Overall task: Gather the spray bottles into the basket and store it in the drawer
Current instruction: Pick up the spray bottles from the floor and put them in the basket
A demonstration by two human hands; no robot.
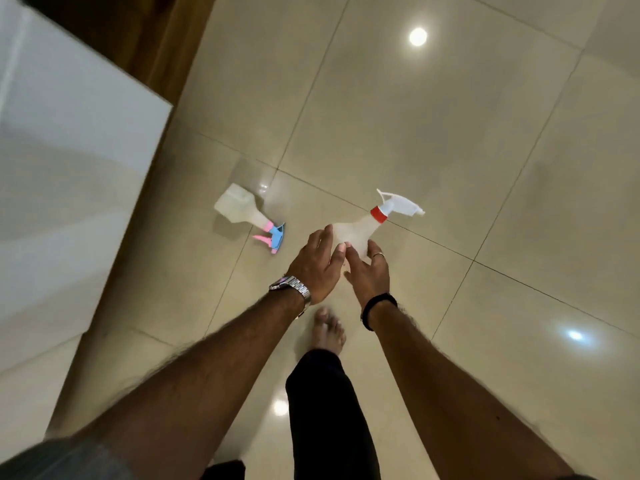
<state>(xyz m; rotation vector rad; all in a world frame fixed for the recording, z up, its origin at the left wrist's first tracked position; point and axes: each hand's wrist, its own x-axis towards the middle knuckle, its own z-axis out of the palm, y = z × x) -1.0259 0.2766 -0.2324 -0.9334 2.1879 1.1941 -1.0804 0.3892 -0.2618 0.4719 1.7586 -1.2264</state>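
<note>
Already both hands, left (317, 263) and right (370, 271), spread fingers wide around the red-collared bottle (356, 232), which could skid on glossy floor (450, 133).

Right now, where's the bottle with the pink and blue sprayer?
In the head view the pink-and-blue bottle lies on its side on the floor tiles, left of both hands, between the white cabinet and the red-collared bottle.

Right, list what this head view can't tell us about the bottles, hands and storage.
- Red-collared bottle: lower body hidden by left hand and right hand; grip unclear.
- Basket, drawer: outside the frame.
- Pink-and-blue bottle: contents unreadable.
- White cabinet: blurred, cut by left edge.
</note>
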